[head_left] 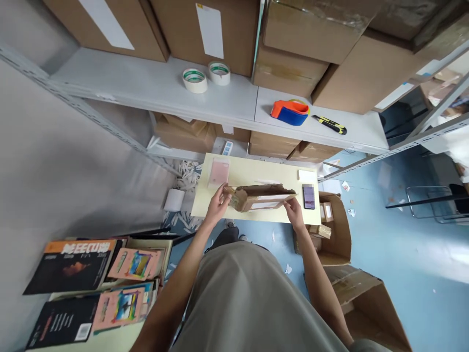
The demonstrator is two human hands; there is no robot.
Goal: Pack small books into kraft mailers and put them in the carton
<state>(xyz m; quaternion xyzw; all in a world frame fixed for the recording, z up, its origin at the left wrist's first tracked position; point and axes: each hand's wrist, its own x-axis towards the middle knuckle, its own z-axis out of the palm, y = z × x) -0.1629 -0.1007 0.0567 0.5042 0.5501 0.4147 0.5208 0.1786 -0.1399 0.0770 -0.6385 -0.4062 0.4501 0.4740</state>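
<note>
My left fingers and right fingers grip opposite ends of an oblong brown cardboard box. Long axis lies crosswise between them

Phone right of carton

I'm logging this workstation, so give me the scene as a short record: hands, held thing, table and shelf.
Left grip: on left end of the cardboard box
Right grip: on its right end
Held: cardboard box, ragged-edged; contact with table unclear
Table: phone at right, pink item at left
Shelf: two tape rolls, yellow-and-black cutter, cardboard cartons
</note>
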